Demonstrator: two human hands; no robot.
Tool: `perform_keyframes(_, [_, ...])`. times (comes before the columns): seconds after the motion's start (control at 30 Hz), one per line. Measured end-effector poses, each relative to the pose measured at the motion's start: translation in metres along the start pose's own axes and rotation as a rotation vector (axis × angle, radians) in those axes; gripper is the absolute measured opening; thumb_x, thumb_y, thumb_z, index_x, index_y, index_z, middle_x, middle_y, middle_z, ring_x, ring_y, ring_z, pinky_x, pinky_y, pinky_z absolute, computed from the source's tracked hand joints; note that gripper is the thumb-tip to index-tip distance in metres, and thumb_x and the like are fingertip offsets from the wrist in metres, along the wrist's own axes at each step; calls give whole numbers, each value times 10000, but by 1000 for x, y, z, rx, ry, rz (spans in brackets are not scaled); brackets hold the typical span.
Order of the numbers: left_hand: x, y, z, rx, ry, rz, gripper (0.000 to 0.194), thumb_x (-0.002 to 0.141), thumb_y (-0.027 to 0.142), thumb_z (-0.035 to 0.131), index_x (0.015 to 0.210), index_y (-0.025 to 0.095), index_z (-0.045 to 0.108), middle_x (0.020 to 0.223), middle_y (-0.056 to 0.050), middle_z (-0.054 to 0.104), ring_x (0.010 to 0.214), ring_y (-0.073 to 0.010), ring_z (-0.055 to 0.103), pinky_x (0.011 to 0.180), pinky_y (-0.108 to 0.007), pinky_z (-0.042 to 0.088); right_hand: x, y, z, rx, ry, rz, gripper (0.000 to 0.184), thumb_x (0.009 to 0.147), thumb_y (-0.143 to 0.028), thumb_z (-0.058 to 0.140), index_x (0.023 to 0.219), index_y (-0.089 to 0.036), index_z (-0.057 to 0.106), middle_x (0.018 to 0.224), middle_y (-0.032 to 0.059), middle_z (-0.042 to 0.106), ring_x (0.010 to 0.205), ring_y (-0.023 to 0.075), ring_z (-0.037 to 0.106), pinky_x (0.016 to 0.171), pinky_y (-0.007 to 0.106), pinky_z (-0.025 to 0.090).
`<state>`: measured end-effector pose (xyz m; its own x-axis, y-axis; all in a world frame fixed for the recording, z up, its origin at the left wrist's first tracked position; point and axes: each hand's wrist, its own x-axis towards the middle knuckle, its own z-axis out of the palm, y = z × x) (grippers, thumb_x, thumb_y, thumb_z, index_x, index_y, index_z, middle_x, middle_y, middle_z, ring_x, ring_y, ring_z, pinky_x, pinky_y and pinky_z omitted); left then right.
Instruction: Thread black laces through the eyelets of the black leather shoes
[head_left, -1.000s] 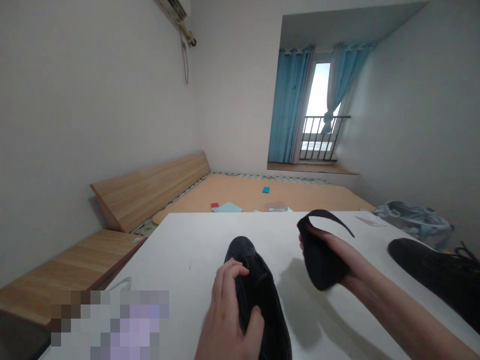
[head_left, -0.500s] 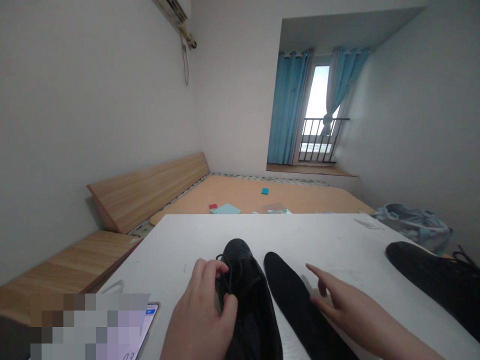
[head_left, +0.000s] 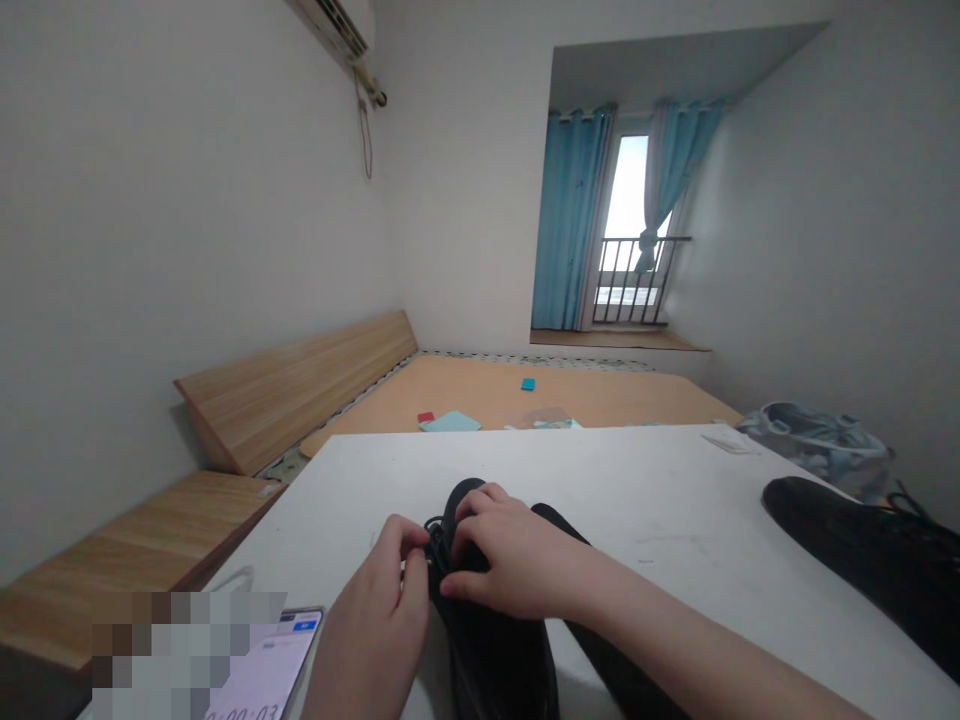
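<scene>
A black lace-up shoe (head_left: 502,655) lies on the white table (head_left: 637,470), toe pointing away from me. At the left side of its lacing, my left hand (head_left: 382,600) is closed, thumb and forefinger pinched on the shoe's edge by the black laces (head_left: 436,535). Across the top of the shoe reaches my right hand (head_left: 510,550), its fingers bent over the upper and its thumb by the laces. What lies under those fingers is hidden. A flat black insole (head_left: 559,518) rests just right of the shoe, partly covered by my right forearm.
Another black lace-up shoe (head_left: 840,550) lies at the table's right side. A phone (head_left: 281,655) with a lit screen is at the left front. Beyond the table are a tan bed surface (head_left: 600,395) with small flat items and a grey-blue bag (head_left: 817,445).
My right hand has moved left from above the insole onto the shoe. My left hand has shifted slightly left and stays at the laces. The view has moved a little.
</scene>
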<state>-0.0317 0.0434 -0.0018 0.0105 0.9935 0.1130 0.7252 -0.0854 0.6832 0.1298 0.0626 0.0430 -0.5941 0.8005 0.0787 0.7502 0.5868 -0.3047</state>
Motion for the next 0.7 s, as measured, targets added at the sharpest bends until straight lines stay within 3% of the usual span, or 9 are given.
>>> perform_keyframes(0.13, [-2, 1, 0, -44, -12, 21, 194, 879, 340, 237, 889, 253, 410, 855, -6, 583, 803, -214, 571, 743, -357, 397, 7, 2, 3, 21, -71, -2, 359, 848, -375, 553, 882, -54, 711, 1173, 205, 559, 1206, 340, 379, 1001, 456, 344])
perform_keyframes(0.23, [-5, 2, 3, -57, -2, 38, 167, 871, 305, 243, 904, 251, 398, 884, -11, 571, 825, -217, 566, 763, -366, 392, 10, 3, 8, 180, -52, 28, 212, 787, -249, 619, 792, -52, 698, 1176, 230, 553, 1186, 359, 410, 990, 477, 324])
perform_keyframes(0.3, [-7, 3, 5, -69, -2, 59, 148, 861, 279, 251, 904, 250, 390, 900, -12, 564, 841, -216, 564, 772, -368, 392, 11, 4, 13, 294, 22, 74, 85, 731, -169, 641, 692, -96, 661, 1101, 189, 595, 1111, 335, 475, 983, 481, 302])
perform_keyframes(0.4, [-9, 6, 5, -82, 10, 84, 149, 852, 251, 258, 920, 248, 391, 930, -18, 558, 866, -215, 563, 790, -373, 394, 9, 4, 19, 441, 131, 125, 133, 734, -156, 579, 602, -158, 561, 843, 75, 629, 946, 251, 544, 983, 465, 272])
perform_keyframes(0.53, [-10, 11, 2, -62, -4, 94, 167, 851, 236, 268, 937, 247, 410, 957, -22, 567, 851, -208, 569, 812, -383, 400, 4, 8, 13, 828, 245, 184, 252, 849, -274, 336, 653, -192, 471, 625, -1, 537, 689, 158, 551, 779, 335, 435])
perform_keyframes(0.63, [-10, 14, 0, -24, -28, 124, 192, 841, 218, 280, 951, 242, 436, 970, -33, 570, 865, -207, 570, 800, -381, 417, -10, 22, -5, 1157, 327, 226, 264, 859, -330, 285, 639, -215, 376, 468, -83, 331, 455, 97, 426, 709, 283, 455])
perform_keyframes(0.7, [-10, 16, 0, 4, -31, 179, 229, 827, 198, 279, 967, 232, 457, 998, -50, 558, 923, -213, 557, 810, -383, 425, -27, 38, -20, 1413, 355, 298, 206, 842, -317, 361, 663, -214, 363, 440, -130, 218, 339, 55, 202, 670, 266, 456])
